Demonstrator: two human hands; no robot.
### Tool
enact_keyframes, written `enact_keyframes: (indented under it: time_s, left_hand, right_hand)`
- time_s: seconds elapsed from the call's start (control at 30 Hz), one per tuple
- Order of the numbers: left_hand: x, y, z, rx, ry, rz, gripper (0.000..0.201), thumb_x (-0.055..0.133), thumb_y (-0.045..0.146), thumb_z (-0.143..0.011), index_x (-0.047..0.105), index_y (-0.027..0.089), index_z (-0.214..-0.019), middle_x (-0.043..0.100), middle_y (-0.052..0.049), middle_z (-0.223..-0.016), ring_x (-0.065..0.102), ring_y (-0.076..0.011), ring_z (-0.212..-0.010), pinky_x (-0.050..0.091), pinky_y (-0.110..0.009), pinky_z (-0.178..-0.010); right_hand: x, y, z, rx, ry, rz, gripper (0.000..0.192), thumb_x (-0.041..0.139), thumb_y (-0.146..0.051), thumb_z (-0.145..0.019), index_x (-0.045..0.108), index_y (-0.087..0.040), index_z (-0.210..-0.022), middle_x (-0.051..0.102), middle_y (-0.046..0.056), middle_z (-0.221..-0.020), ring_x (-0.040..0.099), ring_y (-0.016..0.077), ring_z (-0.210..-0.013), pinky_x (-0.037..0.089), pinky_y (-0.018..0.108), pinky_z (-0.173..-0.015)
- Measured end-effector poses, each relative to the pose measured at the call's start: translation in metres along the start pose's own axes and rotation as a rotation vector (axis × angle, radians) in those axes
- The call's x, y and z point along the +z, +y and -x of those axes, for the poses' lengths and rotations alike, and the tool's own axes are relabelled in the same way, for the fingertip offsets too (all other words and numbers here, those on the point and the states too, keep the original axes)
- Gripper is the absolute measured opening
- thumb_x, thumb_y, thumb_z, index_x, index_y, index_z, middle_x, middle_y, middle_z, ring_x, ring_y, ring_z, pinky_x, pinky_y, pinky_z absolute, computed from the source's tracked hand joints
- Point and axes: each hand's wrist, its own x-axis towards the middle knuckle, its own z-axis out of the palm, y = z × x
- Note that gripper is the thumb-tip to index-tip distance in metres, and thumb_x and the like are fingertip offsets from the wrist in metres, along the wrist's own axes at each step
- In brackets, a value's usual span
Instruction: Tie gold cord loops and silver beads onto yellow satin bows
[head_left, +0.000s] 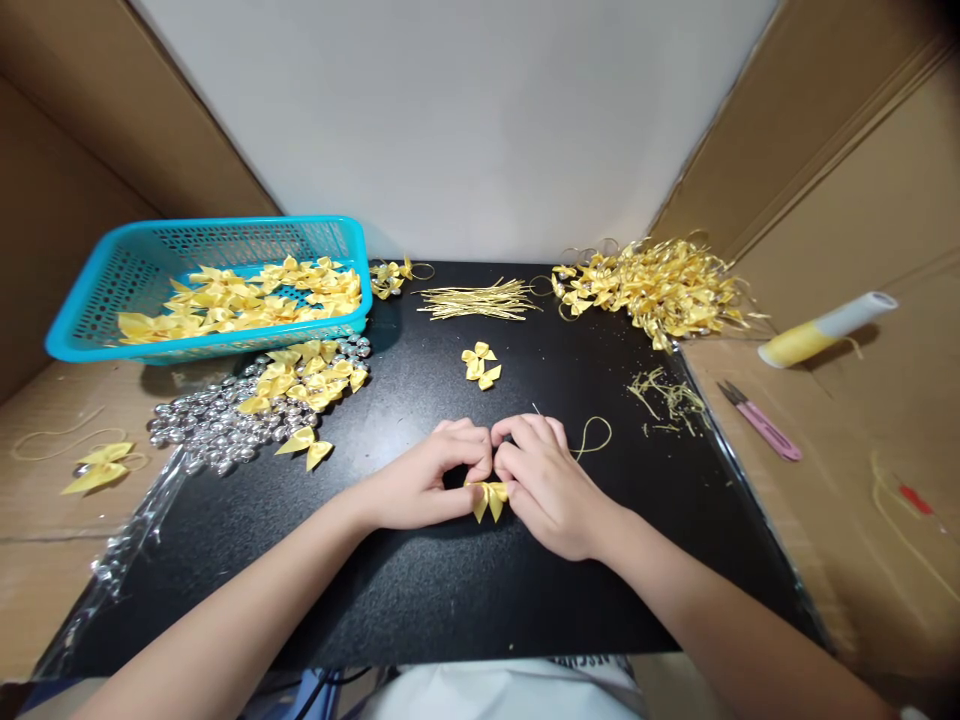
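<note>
Both hands meet at the middle of the black mat [420, 600]. My left hand [431, 480] and my right hand [544, 480] pinch one small yellow ribbon bow [489, 497] between their fingertips. A gold cord [592, 438] loops out from behind my right hand onto the mat. Its other end is hidden by the fingers. Two loose yellow bows [480, 364] lie just beyond the hands.
A blue basket [90, 320] of yellow bows stands at the back left, with silver beads [210, 425] and more bows beside it. Cut gold cords [480, 300] and a heap of bows with cords [656, 285] lie at the back. Pink snips [761, 425] and a thread spool [825, 328] rest on cardboard at right.
</note>
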Motion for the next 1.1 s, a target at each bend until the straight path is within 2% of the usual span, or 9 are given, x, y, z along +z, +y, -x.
enact_keyframes:
  time_s: [0.23,0.53,0.7,0.87,1.1]
  left_hand:
    - [-0.0002,-0.0011,-0.0002,0.018,0.012,0.046,0.023,0.053,0.019,-0.084,0.038,0.018,-0.066,0.048,0.003,-0.072,0.044,-0.0136,-0.078,0.033,-0.027,-0.082]
    - [-0.0064,-0.0021,0.0044,-0.057,0.059,0.123,0.01,0.053,0.01,-0.077,0.051,0.017,-0.07,0.053,0.003,-0.07,0.047,-0.0111,-0.068,0.038,-0.023,-0.067]
    - [-0.007,-0.0039,0.006,-0.085,0.136,0.147,0.009,0.057,0.011,-0.076,0.054,0.016,-0.069,0.058,0.002,-0.071,0.052,-0.0112,-0.068,0.042,-0.023,-0.067]
    - [-0.0066,-0.0064,0.0052,-0.122,0.168,0.137,0.011,0.061,0.017,-0.078,0.054,0.016,-0.069,0.061,0.0,-0.07,0.054,-0.0117,-0.067,0.043,-0.024,-0.066]
    - [-0.0059,0.0009,0.0036,-0.139,0.194,0.051,0.005,0.057,0.018,-0.08,0.055,0.017,-0.076,0.056,0.003,-0.069,0.048,-0.0095,-0.062,0.041,-0.021,-0.06]
  right_hand:
    - [0.0017,0.0005,0.0005,-0.016,0.011,-0.028,0.01,0.042,-0.011,-0.08,0.038,-0.02,-0.077,0.051,0.006,-0.107,0.042,0.0224,-0.107,0.03,0.042,-0.095]
    - [-0.0015,0.0046,0.0013,0.021,0.059,-0.028,0.012,0.041,-0.01,-0.085,0.04,-0.02,-0.078,0.052,0.005,-0.106,0.044,0.0215,-0.105,0.03,0.041,-0.094]
    - [-0.0016,0.0053,0.0018,0.031,0.124,-0.09,0.007,0.047,-0.014,-0.085,0.044,-0.021,-0.085,0.055,0.005,-0.106,0.047,0.0215,-0.104,0.032,0.041,-0.093]
    - [0.0002,0.0073,0.0011,0.058,0.226,-0.252,0.013,0.058,-0.017,-0.084,0.047,-0.022,-0.09,0.064,0.0,-0.093,0.056,0.0172,-0.088,0.035,0.037,-0.088]
    - [0.0067,0.0092,-0.002,0.102,0.294,-0.265,0.011,0.059,-0.012,-0.085,0.054,-0.022,-0.083,0.065,-0.002,-0.081,0.059,0.0147,-0.08,0.04,0.032,-0.082]
